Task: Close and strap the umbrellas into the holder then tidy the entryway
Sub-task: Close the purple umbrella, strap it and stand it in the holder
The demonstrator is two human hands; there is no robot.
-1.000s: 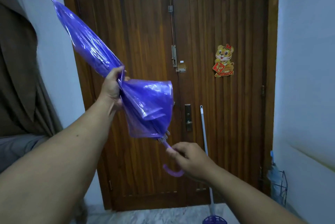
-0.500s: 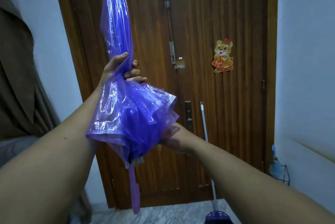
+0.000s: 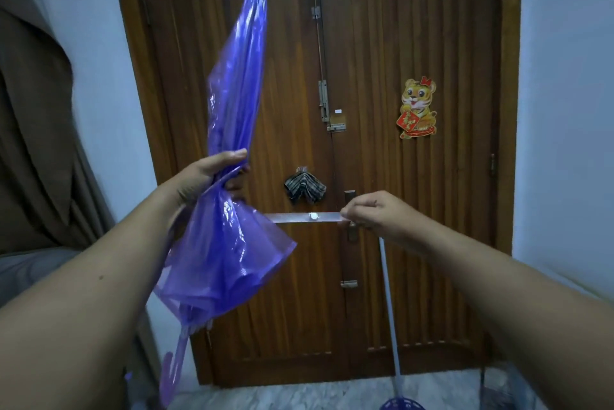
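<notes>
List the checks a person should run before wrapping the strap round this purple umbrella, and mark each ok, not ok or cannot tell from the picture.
1. Left hand grips the umbrella mid-canopy: ok.
2. Right hand pinches the strap end, pulled out taut: ok.
3. Snap on the strap faces the camera: ok.
4. Canopy below the grip gathered tight: not ok, it flares loose.
5. Matching snap half located: cannot tell.
6. Umbrella tip clear of the door: cannot tell.

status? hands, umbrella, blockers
Left hand gripping purple umbrella mid-canopy. Right hand pinching strap, pulled taut, unfastened. Nothing blocking.
</notes>
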